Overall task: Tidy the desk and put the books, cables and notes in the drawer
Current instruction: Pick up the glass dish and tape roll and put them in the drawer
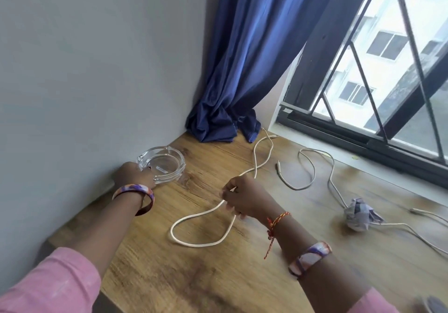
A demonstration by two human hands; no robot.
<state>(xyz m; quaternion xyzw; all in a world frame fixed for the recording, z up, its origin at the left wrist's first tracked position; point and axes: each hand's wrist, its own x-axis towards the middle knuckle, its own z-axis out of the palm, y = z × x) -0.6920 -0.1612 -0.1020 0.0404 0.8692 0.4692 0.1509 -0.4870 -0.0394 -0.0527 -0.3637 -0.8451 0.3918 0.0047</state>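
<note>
The right hand [238, 197] is pinching a white cable [201, 215] trailing away toward the curtain [242, 70]; the left hand [132, 175] is gripping a glass ashtray [164, 163] on the table [194, 276].

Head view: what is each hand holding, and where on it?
The right hand pinches the white cable partway along, where its loop closes. The left hand grips the near rim of the glass ashtray.
</note>
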